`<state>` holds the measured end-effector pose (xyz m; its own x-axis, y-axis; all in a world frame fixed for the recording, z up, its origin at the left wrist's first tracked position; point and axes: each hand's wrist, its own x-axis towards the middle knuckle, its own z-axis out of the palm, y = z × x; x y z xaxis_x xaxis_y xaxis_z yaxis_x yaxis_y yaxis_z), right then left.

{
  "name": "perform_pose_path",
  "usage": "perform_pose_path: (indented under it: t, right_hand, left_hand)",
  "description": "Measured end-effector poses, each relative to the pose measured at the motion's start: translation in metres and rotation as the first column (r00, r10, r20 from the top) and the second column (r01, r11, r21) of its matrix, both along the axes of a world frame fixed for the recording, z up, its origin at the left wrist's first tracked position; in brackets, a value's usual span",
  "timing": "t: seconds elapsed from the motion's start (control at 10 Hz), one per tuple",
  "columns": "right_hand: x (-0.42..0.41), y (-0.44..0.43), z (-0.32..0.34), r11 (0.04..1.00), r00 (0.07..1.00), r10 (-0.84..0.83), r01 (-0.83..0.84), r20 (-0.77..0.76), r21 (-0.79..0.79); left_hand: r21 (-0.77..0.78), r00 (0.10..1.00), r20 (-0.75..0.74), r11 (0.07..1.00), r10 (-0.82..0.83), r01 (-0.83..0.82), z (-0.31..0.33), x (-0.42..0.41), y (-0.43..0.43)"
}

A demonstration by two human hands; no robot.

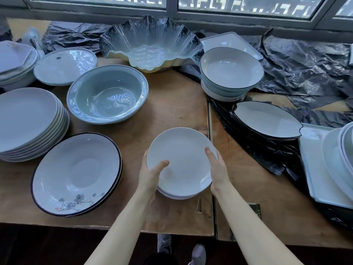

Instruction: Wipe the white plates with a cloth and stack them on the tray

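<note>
A small stack of white plates [183, 148] sits near the front middle of the wooden table. My left hand [150, 175] grips its left rim, thumb lying across the top plate. My right hand [216, 167] holds the right rim, thumb on the plate's inner edge. A white tray [313, 169] lies at the right edge, carrying white dishes [342, 150]. No cloth is visible.
A tall stack of white plates [26, 119] and dark-rimmed flowered plates [76, 175] stand left. A pale green bowl [107, 94], a wavy glass bowl [150, 44], stacked bowls [229, 71], a leaf-shaped dish [267, 119] and black plastic sheeting [305, 60] fill the back and right.
</note>
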<state>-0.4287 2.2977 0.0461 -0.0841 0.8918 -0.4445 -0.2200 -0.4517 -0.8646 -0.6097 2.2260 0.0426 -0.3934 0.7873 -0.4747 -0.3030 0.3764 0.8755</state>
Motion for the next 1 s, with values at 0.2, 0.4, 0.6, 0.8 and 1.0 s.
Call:
perform_pose_path:
  t: [0.2,0.4,0.6,0.8,1.0]
  right_hand:
    - [-0.003,0.001,-0.007,0.999,1.0,-0.027,0.027,0.013,0.031]
    - [-0.004,0.001,-0.006,0.996,0.995,-0.047,0.04,-0.085,-0.079]
    - [-0.002,0.0,0.001,0.998,0.999,-0.047,0.048,0.028,-0.045]
    - [0.007,0.007,0.033,0.998,0.973,-0.001,-0.015,0.229,0.067]
    - [0.023,0.027,0.084,0.96,0.856,0.144,-0.242,0.497,0.14]
  left_hand:
    - [0.033,1.0,-0.009,0.999,-0.015,0.015,-0.005,0.0,0.0]
    - [0.009,0.998,0.042,0.999,0.047,-0.048,-0.004,0.004,0.003]
    - [-0.05,0.999,0.033,0.998,0.043,-0.041,-0.008,-0.001,0.004]
    - [-0.111,0.996,-0.078,0.993,-0.047,0.038,0.0,-0.024,0.01]
    - [-0.173,0.886,-0.429,0.979,-0.174,0.108,0.037,-0.046,0.02]
